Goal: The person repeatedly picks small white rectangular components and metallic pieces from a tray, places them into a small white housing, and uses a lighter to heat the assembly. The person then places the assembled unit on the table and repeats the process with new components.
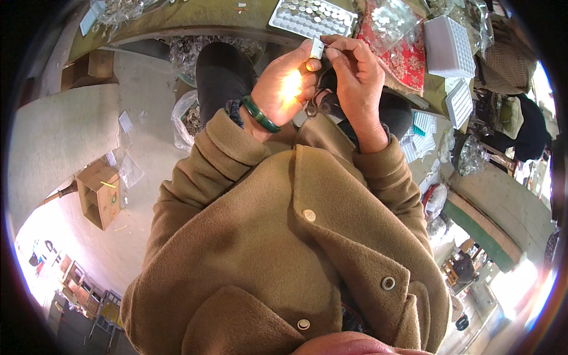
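We have the work partway along, as we judge it: in the white tray (291, 24) at the table's edge, round silvery pieces (308, 9) sit toward the far side and nearer wells look bare, though we cannot tell how much remains. Our left hand (281, 89) pinches a small white piece (317, 48) above our lap, while our right hand (364, 74) curls its fingers close beside it, gripping what we cannot tell. The piece looks pale and blocky, its finer detail too small to read.
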Tool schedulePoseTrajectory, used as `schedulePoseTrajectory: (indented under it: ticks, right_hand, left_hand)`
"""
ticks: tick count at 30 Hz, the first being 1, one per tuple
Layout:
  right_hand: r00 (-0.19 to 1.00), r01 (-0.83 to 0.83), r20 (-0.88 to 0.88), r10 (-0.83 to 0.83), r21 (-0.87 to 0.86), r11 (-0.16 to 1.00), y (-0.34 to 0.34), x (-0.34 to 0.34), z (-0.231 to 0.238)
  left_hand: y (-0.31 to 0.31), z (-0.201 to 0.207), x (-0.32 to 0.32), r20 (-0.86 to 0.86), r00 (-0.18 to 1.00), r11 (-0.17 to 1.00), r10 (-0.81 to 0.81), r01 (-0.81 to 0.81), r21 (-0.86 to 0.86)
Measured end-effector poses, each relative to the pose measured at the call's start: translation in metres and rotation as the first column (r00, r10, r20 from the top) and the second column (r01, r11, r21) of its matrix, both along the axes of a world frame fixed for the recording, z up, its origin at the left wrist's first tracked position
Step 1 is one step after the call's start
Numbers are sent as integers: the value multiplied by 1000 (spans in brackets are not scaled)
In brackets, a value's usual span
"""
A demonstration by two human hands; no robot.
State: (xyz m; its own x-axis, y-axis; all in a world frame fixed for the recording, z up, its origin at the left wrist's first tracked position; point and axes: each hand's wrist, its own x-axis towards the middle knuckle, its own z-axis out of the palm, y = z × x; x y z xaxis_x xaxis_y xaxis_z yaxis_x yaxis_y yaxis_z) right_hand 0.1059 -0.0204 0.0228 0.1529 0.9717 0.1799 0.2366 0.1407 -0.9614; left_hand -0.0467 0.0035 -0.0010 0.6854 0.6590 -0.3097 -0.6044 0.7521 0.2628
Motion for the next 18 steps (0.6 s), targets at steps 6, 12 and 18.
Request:
schedulePoseTrajectory:
  ticks: [6,12,18]
  right_hand:
    - [964,-52,-259,52,8,999,6,0,-3]
    - [972,-17,-233,23,29,999,10,-3,-4]
    - [935,-96,-344,90,0,995,15,-1,-6]
  left_hand:
    - [6,7,-5,92,994,998,-56,59,-31]
    - [12,13,-3,42,998,998,-56,57,-31]
    - [21,12,-9,78,995,997,-56,59,-39]
